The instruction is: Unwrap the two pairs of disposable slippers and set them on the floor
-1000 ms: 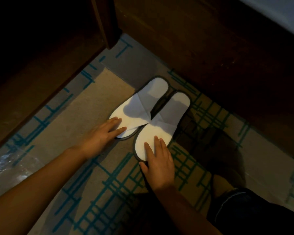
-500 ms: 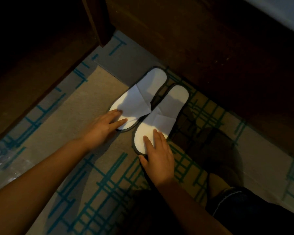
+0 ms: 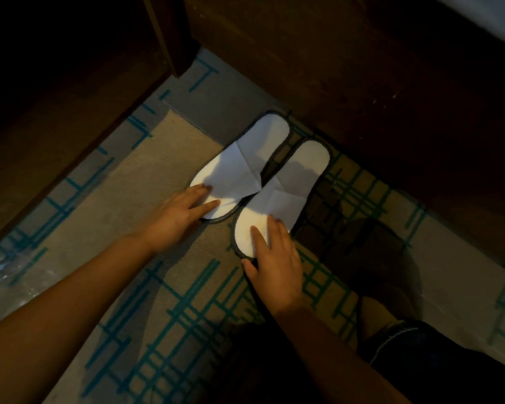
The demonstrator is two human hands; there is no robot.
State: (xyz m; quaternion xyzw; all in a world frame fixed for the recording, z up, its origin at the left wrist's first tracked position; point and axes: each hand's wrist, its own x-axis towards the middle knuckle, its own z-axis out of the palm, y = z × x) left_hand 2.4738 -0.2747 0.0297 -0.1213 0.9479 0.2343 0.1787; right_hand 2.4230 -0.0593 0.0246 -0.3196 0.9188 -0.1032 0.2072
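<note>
Dark wooden furniture (image 3: 376,68) fills the far side and right of the view, and another dark wooden panel (image 3: 56,118) runs along the left, leaving a wedge of patterned carpet (image 3: 146,301) open toward the near side. The carpet is beige and grey with teal crossing lines. Two white slippers with dark trim lie flat on it side by side, toes pointing to the far corner and close to the furniture edge. The left slipper (image 3: 245,158) sits a little farther away than the right slipper (image 3: 286,193), and their inner edges touch near the middle. The left hand (image 3: 175,220) lies open and flat, fingers spread, fingertips resting on the near heel end of the left slipper. The right hand (image 3: 277,266) is likewise open, fingers pressing down on the heel end of the right slipper. Neither hand grips anything. Crumpled clear plastic wrap (image 3: 3,275) lies at the left edge. No writing is readable on the slippers.
</note>
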